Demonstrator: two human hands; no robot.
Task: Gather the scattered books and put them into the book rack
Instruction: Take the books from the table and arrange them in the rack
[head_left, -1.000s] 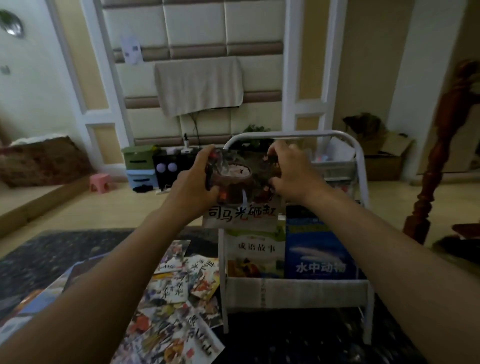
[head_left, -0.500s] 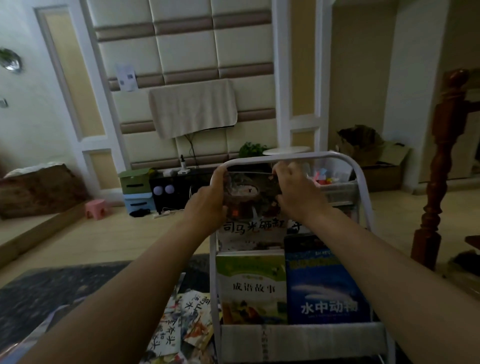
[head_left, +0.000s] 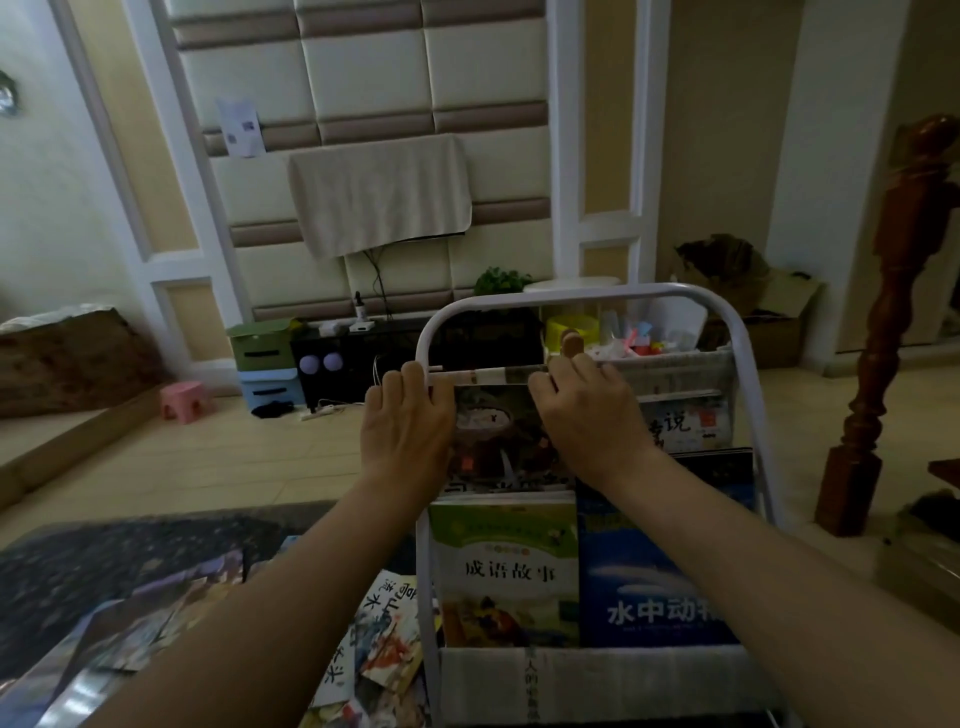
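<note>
Nearest us on the left, loose books (head_left: 374, 639) lay fanned over the dark rug (head_left: 104, 561), some just beside the foot of the rack's left tube (head_left: 423, 545). If we shoved the rack (head_left: 597, 292) while pushing down, we judged that foot could scrape or crease their covers. In the front pocket a green book (head_left: 506, 571) and a blue book (head_left: 660, 587) stood upright side by side. Just behind them, on the left half of the next tier, rose the dark book (head_left: 498, 441) we were stowing. Our left hand (head_left: 405, 426) gripped its upper left corner, fingers curled over the top edge, hard by the left tube. Our right hand (head_left: 587, 415) gripped the upper right corner the same way. The book's lower edge was hidden behind the green book, so we could not tell whether it sat on the pocket floor. That was the main risk as we saw it: letting go too soon might let it drop crooked or tip forward over the front row. The left corner could also snag on the tube, and a thin cover pressed from above might buckle. Farther right a white book (head_left: 685, 423) showed behind the blue one, and too hard a push could rock the frame towards the far pocket (head_left: 675, 364)
</note>
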